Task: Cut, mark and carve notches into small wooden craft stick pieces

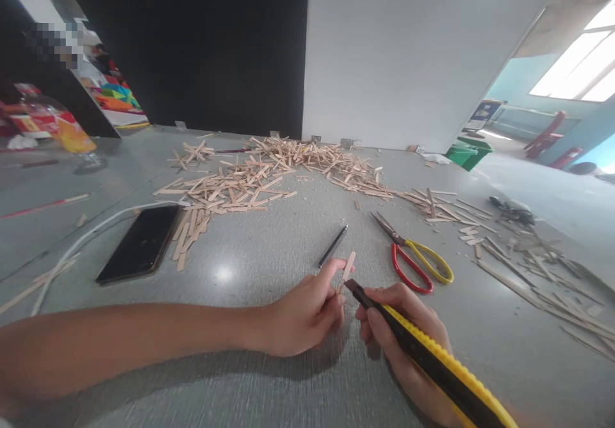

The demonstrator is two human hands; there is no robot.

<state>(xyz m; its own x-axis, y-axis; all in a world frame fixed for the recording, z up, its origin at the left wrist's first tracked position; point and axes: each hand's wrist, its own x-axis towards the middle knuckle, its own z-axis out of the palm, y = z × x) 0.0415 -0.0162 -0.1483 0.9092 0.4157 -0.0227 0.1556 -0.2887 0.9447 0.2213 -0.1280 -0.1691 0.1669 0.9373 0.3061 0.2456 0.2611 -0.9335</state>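
My left hand (312,309) pinches a short wooden stick (349,266), which points up and away from me. Close on its right, my right hand (408,338) is wrapped round a yellow and black utility knife (432,364). The knife's dark tip is right beside the stick; whether they touch, I cannot tell. Just beyond my left hand a dark pen (333,246) lies on the grey table (230,377). Scissors (408,252) with one red and one yellow handle lie beyond my right hand, blades slightly apart.
A large pile of wooden sticks (230,184) spreads across the back. Left are a phone (140,243), a white cable (72,248) and a bottle (65,127). Long strips (512,284) and a dark tool (513,211) lie right. Panels (384,50) stand behind.
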